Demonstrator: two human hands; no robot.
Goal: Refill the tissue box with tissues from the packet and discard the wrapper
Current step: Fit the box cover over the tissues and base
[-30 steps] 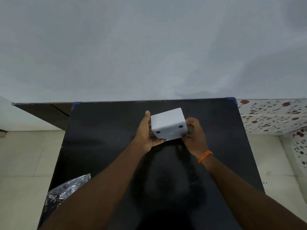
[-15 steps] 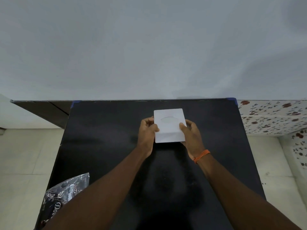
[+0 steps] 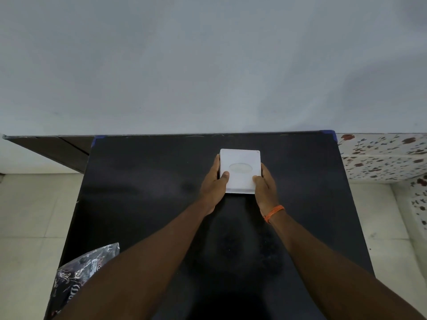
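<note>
A white square tissue box (image 3: 240, 162) sits on the black table (image 3: 143, 185), its oval slot facing up. My left hand (image 3: 213, 185) grips its left side with the thumb on the top face. My right hand (image 3: 265, 188), with an orange band at the wrist, grips its right side the same way. A crumpled dark printed wrapper (image 3: 76, 276) lies at the table's near left corner, partly hidden by my left forearm.
A plain grey wall stands right behind the table's far edge. A flower-patterned surface (image 3: 383, 155) adjoins the table on the right, and a dark brown ledge (image 3: 53, 148) on the left. Pale floor tiles lie on both sides.
The box was tilted with its underside and dark feet toward me; it has been turned slot-up and lowered onto the table, a little farther away. Both hands stay on it.
</note>
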